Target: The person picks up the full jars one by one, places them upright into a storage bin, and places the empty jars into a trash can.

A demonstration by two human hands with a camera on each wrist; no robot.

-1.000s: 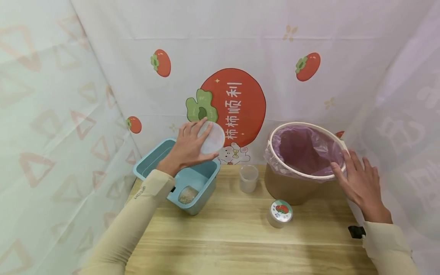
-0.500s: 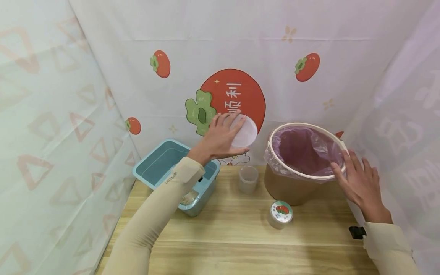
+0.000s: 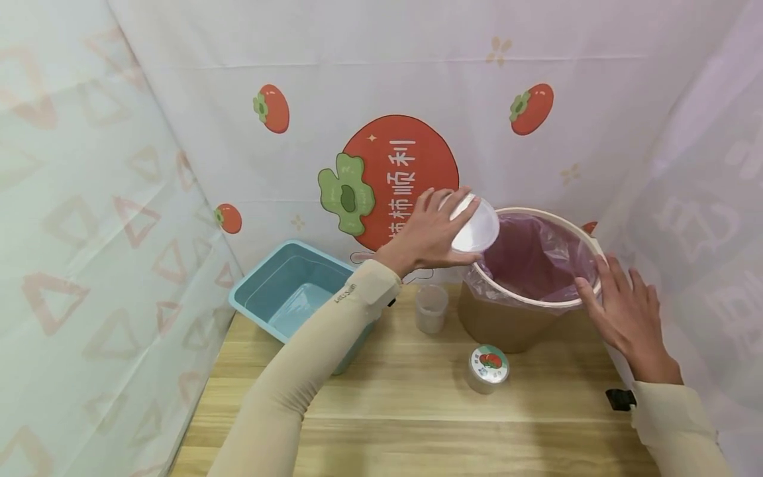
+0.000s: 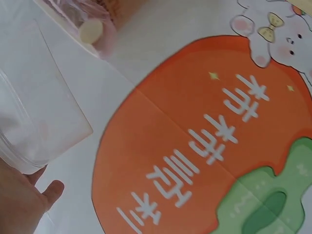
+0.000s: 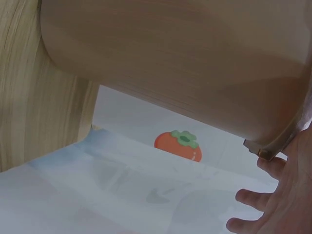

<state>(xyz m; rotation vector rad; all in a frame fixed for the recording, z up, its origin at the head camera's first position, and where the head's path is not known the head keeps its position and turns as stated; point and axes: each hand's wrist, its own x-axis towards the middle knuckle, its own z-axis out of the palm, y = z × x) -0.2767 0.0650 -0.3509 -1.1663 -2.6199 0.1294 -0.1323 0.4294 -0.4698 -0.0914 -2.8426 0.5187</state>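
now carried across from over the blue tub (image 3: 286, 291) to the bin (image 3: 524, 324) rim, clear cup (image 3: 475, 228) tipped and gripped in left hand (image 3: 426, 235), right hand (image 3: 626, 318) flat-fingered on bin's edge.

Head view: the left hand (image 3: 430, 233) covers the near side of the clear cup (image 3: 475, 227); its forearm hides the blue tub's (image 3: 280, 286) right wall. Left wrist view: cup (image 4: 34, 107) cropped at the left edge. Right wrist view: bin (image 5: 185, 63) cropped at top, right hand (image 5: 278, 195) cropped at the lower right corner.
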